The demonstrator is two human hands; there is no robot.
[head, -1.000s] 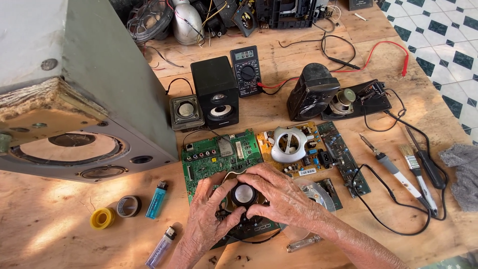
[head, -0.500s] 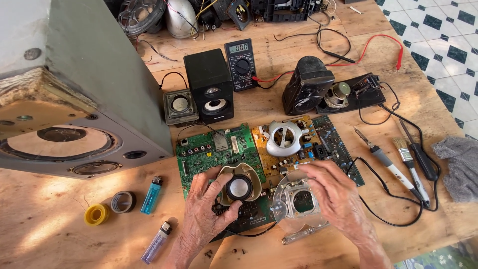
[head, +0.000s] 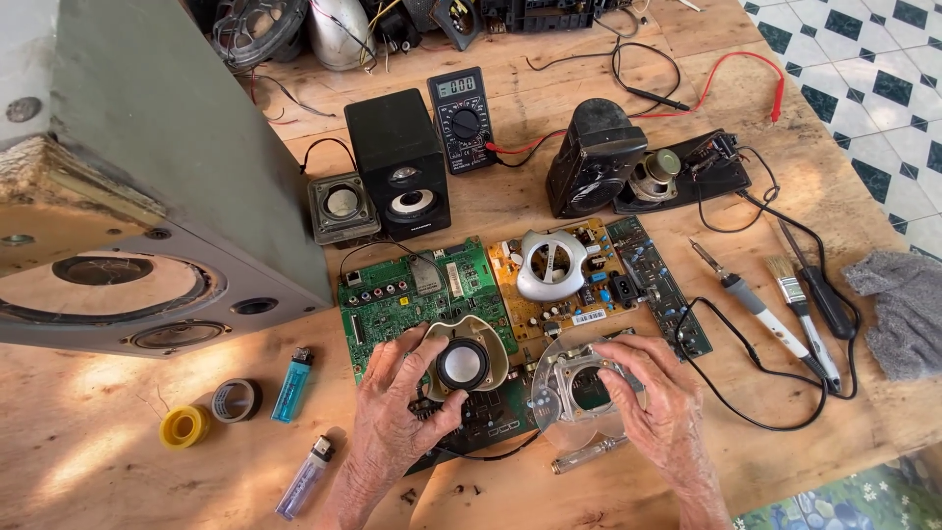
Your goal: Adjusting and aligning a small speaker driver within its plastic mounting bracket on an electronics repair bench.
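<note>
My left hand grips a small round speaker driver set in a beige plastic frame, resting over a dark circuit board. My right hand holds a silver-grey plastic frame with a square opening, just right of the driver. A green circuit board lies behind my left hand. An orange-brown board carrying a grey plastic ring lies behind my right hand.
A large grey speaker cabinet fills the left. Small black speakers, a multimeter, and an opened black speaker stand behind. A soldering iron, brush, grey cloth, lighters, and tape rolls lie around.
My hands were together over the driver. My right hand pulled the silver-grey frame off to the right, while my left hand stayed on the speaker driver.
</note>
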